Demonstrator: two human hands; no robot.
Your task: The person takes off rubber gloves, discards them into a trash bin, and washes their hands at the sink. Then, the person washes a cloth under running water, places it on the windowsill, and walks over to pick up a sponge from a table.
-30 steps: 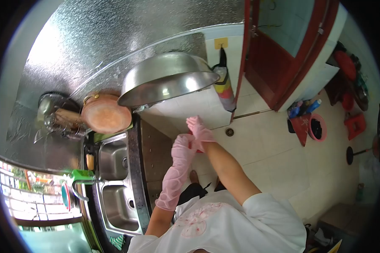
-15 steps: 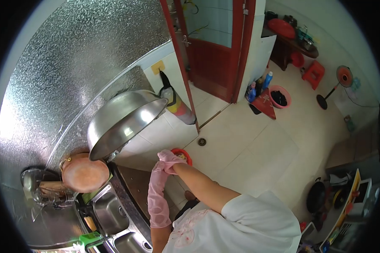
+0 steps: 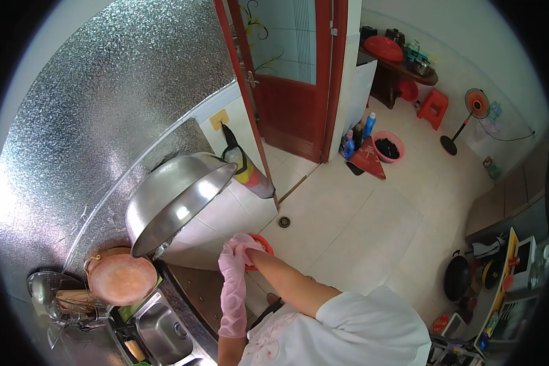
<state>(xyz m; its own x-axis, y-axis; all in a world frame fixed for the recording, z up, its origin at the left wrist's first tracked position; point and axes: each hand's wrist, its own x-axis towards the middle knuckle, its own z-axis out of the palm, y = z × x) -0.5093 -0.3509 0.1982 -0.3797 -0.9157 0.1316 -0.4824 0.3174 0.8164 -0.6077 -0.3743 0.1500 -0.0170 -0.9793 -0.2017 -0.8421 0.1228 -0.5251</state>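
Pink gloves (image 3: pixel 233 305), two, cover the left hand (image 3: pixel 229 254) and right hand (image 3: pixel 244 242), overlapping; I can't tell either grip. One sink bowl (image 3: pixel 161 335) shows, two earlier.

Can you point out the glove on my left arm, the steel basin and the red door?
Left glove (image 3: pixel 232 296): head view, forearm part.
Steel basin (image 3: pixel 165 183): head view, outer wall.
Red door (image 3: pixel 290 113): head view, lower panel.

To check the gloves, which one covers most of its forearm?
The left glove; the right glove leaves most of its forearm bare.
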